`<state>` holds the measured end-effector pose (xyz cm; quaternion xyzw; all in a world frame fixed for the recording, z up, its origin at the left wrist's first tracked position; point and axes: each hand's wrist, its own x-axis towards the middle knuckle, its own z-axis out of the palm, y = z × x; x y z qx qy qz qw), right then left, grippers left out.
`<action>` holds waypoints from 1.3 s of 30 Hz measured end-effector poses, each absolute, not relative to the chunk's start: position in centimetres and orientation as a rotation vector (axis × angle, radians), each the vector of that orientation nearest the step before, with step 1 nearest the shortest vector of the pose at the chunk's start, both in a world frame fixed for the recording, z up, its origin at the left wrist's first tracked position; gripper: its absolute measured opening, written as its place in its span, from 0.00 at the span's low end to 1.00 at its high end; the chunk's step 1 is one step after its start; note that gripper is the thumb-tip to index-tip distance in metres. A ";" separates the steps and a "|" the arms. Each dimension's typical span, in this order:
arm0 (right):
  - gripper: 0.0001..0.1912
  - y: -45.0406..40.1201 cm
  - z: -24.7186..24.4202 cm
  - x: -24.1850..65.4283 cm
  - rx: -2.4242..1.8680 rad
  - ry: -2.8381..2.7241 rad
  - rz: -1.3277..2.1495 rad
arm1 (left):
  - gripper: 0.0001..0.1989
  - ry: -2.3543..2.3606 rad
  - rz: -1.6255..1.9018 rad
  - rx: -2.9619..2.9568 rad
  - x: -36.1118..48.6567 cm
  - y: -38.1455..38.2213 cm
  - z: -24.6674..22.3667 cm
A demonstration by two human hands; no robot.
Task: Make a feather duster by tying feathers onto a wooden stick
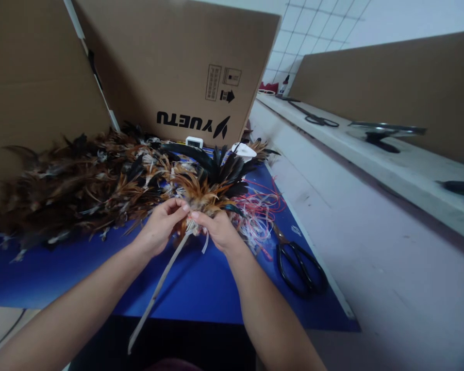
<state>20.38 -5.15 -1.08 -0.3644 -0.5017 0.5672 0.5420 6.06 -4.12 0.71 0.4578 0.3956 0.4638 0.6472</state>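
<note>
Both hands meet at the bound base of a feather duster [201,193], whose brown and black feathers fan away from me. A thin pale stick [158,288] runs from the base back toward my lap, tilted down to the left. My left hand [164,221] pinches the binding with thumb and forefinger. Close beside it, my right hand [214,224] has its thumb pressed on the same spot, fingers curled around the feathers. A short white strip [205,243] hangs below the right hand. What exactly lies between the fingertips is too small to make out.
Piled feather bunches [81,180] cover the table's left side. Tangled pink and white string [259,211] and black-handled scissors [299,265] lie on the blue tabletop [193,304] at right. Cardboard [178,62] stands behind. More tools, including scissors [320,120], rest on the ledge [390,159].
</note>
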 end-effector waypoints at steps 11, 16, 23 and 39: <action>0.13 -5.4 -0.8 20.1 -0.903 -1.246 1.312 | 0.09 1.003 1.213 1.385 6.0 -4.3 0.3; 0.12 -5.4 -1.0 20.1 -0.938 -1.308 1.227 | 0.08 1.105 1.243 1.528 5.9 -4.4 0.1; 0.11 -5.3 -1.0 20.0 -0.983 -1.294 1.227 | 0.08 1.185 1.245 1.689 5.7 -4.7 0.2; 0.11 -5.1 -1.8 19.6 -0.926 -1.127 1.320 | 0.07 1.136 1.149 1.729 5.4 -4.2 0.0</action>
